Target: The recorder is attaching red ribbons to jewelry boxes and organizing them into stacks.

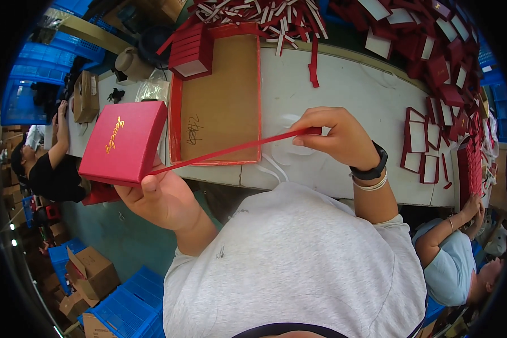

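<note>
A red square gift box (124, 141) with gold script on its lid rests tilted in my left hand (160, 200), its fingers under the near edge. From that edge a narrow red strip (225, 150) runs taut to the right. My right hand (338, 135) pinches the strip's far end between thumb and fingers, above the white table. Behind the strip lies a shallow cardboard tray (257, 101) with a red rim. A stack of red boxes (190, 50) stands in the tray's far left corner.
Red and white strips (276, 19) pile up at the back. Red box parts (422, 138) cover the table's right side. One co-worker (45, 174) stands at far left, another (453, 259) at right. Blue crates (129, 304) and cartons (93, 270) are on the floor.
</note>
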{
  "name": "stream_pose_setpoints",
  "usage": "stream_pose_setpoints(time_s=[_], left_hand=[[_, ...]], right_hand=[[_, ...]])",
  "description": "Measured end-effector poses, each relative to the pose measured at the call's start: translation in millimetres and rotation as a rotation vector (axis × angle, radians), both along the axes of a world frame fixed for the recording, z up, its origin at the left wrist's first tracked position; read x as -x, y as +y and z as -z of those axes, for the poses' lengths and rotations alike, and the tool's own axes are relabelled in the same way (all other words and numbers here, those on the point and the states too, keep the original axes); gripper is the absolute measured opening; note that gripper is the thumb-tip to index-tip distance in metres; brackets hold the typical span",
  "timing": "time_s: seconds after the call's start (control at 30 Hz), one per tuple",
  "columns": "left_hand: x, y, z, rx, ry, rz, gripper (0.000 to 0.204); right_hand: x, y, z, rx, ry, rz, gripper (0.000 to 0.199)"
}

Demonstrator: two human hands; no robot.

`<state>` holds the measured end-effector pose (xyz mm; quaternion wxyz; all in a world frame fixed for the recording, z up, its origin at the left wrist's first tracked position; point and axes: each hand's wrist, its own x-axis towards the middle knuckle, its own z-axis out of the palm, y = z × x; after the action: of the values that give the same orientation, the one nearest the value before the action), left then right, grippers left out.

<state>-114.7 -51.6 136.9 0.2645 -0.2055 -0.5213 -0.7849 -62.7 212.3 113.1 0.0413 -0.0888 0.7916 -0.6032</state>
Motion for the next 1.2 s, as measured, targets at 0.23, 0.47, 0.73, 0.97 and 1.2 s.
stream_pose_setpoints(time_s=[0.23,0.47,0.73,0.97,1.2], left_hand=[[9,-17,-3,-0.139,-0.037,-0.001,0.046],[2,-21,1,-0.08,-0.091,0.299,0.047],[-10,11,-7,-0.103,-0.197,0.247,0.047],[-10,-3,2,-0.007,-0.131,0.3,0.042],[-9,5,-3,-0.127,-0.268,0.242,0.043]], right_hand=[[-10,36,28,-0.103,-0.1,0.109,0.007],[-6,36,17,-0.174,0.101,0.341,0.017],[6,-80,-24,0.072,0.404,0.014,0.061],[11,-74,-8,0.018,0.356,0.096,0.017],[21,-39,0,0.032,0.239,0.201,0.015]])
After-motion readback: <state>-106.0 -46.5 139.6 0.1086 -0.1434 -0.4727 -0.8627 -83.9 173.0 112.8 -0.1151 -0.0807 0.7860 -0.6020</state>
